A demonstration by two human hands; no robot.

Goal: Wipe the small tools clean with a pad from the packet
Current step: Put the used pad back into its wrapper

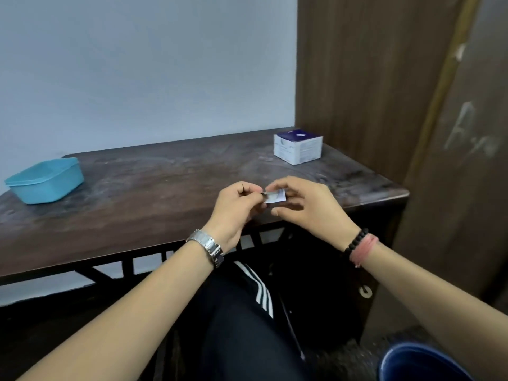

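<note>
Both hands meet above the front edge of the dark wooden table (165, 193). My left hand (236, 209) pinches one end of a thin small metal tool (264, 192), of which only a sliver shows. My right hand (308, 207) holds a small white pad (276, 196) against that tool, fingers curled around it. A white and blue box (298, 145) stands at the table's back right. A light blue plastic tub (45, 180) sits at the far left; its contents are hidden.
A brown wooden panel (371, 78) rises right behind the box. A dark blue bucket (420, 362) stands on the floor at the lower right. My knees in dark trousers (247, 325) are under the table's front edge.
</note>
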